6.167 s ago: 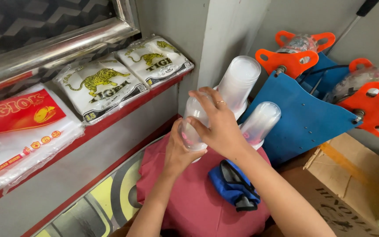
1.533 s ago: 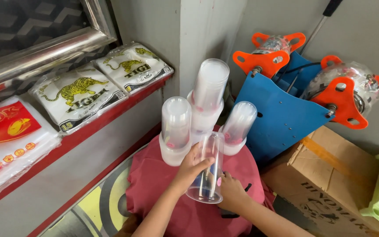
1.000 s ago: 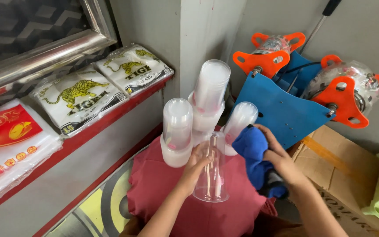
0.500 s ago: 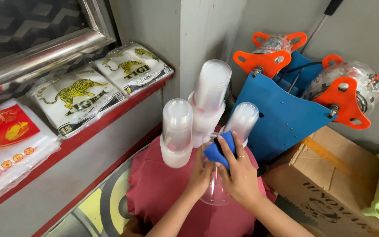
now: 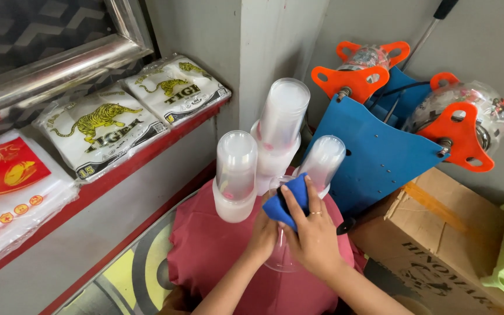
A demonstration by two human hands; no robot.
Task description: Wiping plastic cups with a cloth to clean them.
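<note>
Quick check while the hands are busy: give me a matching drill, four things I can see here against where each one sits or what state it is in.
Things:
1. blue cloth
2. clear cup
3. cardboard box
4. white tiger-print packets

Places or states:
A. on the red ledge under the window
B. pressed against the cup by the right hand
C. held from the side by the left hand
D. under the blue and orange machines

Pairs: 1-B, 2-C, 3-D, 4-A
</note>
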